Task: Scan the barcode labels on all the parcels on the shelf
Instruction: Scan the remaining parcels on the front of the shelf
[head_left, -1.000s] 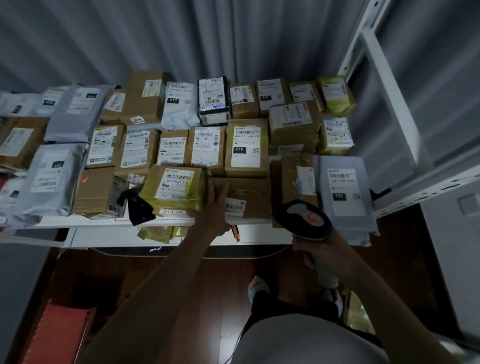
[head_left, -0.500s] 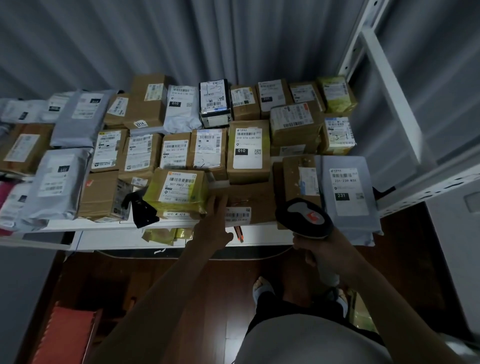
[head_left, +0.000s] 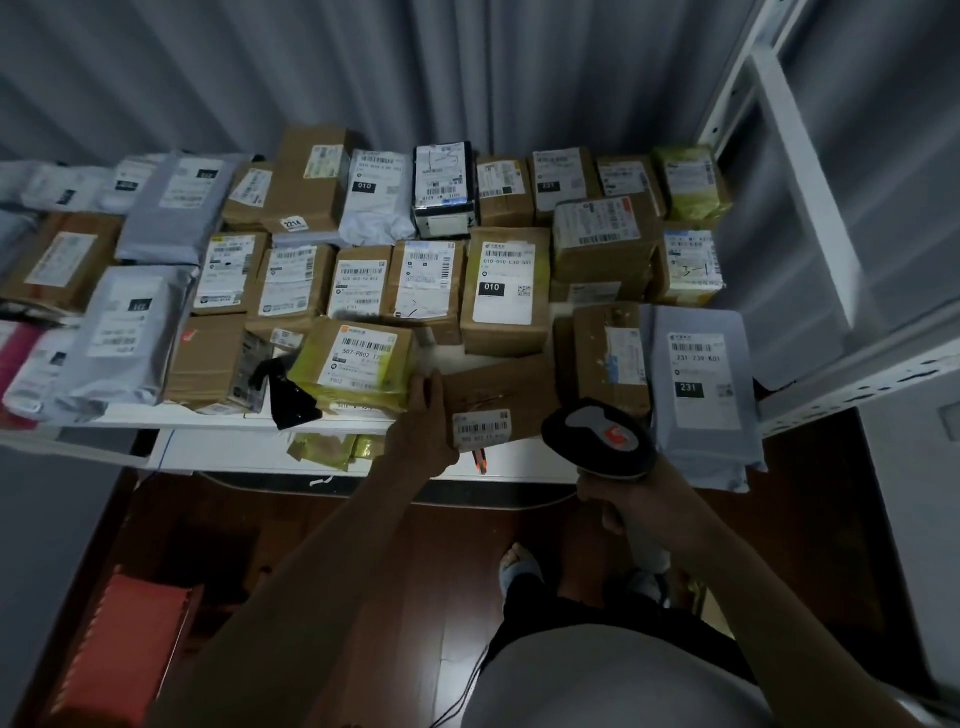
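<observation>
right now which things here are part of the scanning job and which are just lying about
Part of the job:
- black handheld barcode scanner, held in the right hand
- flat brown cardboard parcel, at the left hand
- grey plastic mailer bag marked 231

Lying about:
- red ridged crate on the floor
- torn black plastic scrap
</observation>
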